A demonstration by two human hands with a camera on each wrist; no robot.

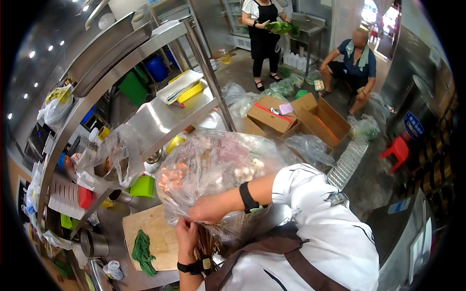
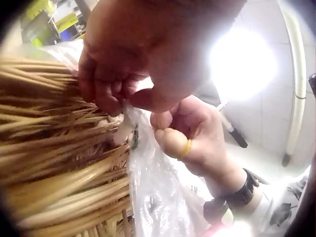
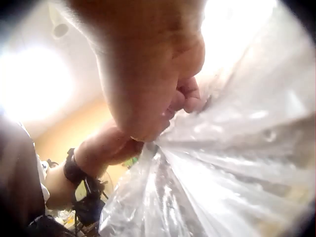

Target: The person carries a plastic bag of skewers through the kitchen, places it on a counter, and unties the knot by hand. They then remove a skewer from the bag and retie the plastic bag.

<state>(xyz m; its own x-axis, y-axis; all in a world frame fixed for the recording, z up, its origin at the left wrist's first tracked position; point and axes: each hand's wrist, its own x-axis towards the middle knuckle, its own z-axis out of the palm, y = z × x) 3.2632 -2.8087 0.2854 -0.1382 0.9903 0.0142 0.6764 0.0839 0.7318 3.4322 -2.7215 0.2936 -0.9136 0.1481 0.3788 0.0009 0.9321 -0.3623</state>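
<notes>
A large clear plastic bag (image 1: 218,150) bulges in front of me, with orange, reddish and whitish pieces of food showing through it. Many thin wooden skewer sticks (image 2: 64,163) stick out at its near end. My left hand (image 1: 187,236) pinches the edge of the plastic, its fingertips bent together beside the sticks. Right against it, my right hand (image 1: 209,209) grips the same gathered plastic with curled fingers. Folds of the bag (image 3: 197,182) fan out from this grip in the right wrist view. A yellow band (image 2: 186,148) circles a finger of the right hand.
A wooden cutting board (image 1: 160,223) with a green cloth-like bundle (image 1: 143,252) lies left of the hands. Steel shelving (image 1: 165,116) rises ahead. Cardboard boxes (image 1: 269,114) stand on the floor beyond. One person (image 1: 262,39) stands holding greens; another person (image 1: 357,63) sits.
</notes>
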